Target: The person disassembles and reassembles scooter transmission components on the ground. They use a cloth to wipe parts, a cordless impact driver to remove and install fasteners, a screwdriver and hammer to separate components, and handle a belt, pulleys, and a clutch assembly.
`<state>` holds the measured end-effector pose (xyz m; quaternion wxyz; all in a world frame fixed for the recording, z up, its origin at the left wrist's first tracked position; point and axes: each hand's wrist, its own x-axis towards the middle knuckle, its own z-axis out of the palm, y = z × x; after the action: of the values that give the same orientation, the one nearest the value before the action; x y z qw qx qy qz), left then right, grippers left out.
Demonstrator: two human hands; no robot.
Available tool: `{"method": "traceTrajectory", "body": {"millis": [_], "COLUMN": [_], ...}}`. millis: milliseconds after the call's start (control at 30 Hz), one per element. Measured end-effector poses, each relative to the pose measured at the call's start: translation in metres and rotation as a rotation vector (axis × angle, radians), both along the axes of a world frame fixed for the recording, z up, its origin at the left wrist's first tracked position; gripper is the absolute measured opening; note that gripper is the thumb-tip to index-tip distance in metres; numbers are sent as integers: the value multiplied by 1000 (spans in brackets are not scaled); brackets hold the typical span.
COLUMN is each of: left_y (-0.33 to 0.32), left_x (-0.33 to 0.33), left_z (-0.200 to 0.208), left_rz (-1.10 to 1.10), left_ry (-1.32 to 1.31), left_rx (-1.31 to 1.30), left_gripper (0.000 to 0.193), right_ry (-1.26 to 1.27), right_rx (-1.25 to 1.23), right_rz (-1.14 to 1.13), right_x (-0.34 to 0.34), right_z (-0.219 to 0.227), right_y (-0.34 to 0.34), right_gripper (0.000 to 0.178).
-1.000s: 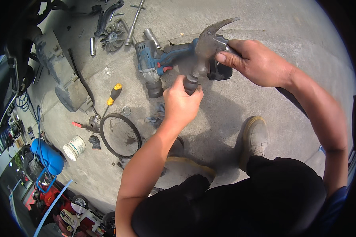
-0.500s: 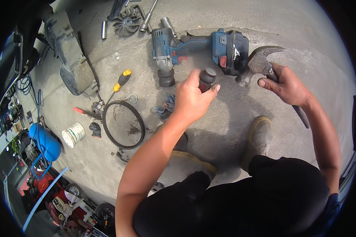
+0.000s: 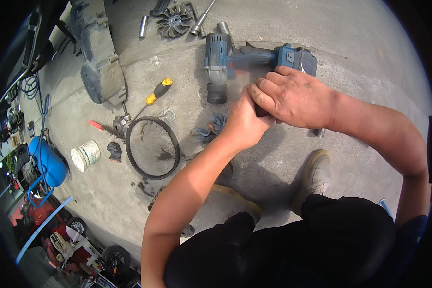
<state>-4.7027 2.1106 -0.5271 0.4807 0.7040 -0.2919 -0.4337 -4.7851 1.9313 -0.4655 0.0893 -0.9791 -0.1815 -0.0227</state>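
In front of me, my left hand [image 3: 247,122] is closed around a dark tool handle [image 3: 261,111], which looks like a screwdriver's. Only a bit of it shows between the hands, and any shaft is hidden. My right hand [image 3: 297,98] lies over the top of the left, its fingers curled round the handle's end and the left fingers. A small metal piece [image 3: 318,132], likely part of the hammer, shows on the ground below my right wrist; the forearm covers the remainder. Just beyond my hands lies a blue cordless impact wrench [image 3: 217,60] with a black socket [image 3: 217,93].
Left of my hands lie a black drive belt [image 3: 176,149], a yellow-and-black screwdriver [image 3: 159,91], a dark glove [image 3: 114,151] and a white tub [image 3: 85,156]. Farther off are a finned fan wheel [image 3: 174,21] and a grey cover [image 3: 101,57]. A blue tank [image 3: 48,162] stands at far left.
My right hand has let go of the hammer and moved left onto the handle in my left hand. The hammer is now mostly out of sight. The view has shifted slightly.
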Motion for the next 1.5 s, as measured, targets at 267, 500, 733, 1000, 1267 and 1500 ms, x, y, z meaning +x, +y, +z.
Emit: {"method": "traceTrajectory", "body": {"millis": [267,500,733,1000,1267,1500], "left_y": [166,203,207,210,212,216], "left_x": [20,-36,-42,-48,-47,-48], "left_z": [53,15,3,-1,-2,-6], "left_rz": [-74,-112,-38,27,18,32], "left_ry": [-516,-489,-566,-661,-670,-700], "left_rx": [619,926,895,818,812,755], "left_gripper": [49,53,47,45,44,44], "right_ry": [-58,55,286,806,1115,1025], "right_rx": [-65,-46,-10,-92,-166,-277], "right_rz": [495,461,388,172,113,201], "right_x": [45,41,47,63,95,91], "right_z": [-23,-22,-16,11,17,13], "right_y": [-10,-1,-2,15,31,36], "right_gripper": [18,18,13,18,20,17]}}
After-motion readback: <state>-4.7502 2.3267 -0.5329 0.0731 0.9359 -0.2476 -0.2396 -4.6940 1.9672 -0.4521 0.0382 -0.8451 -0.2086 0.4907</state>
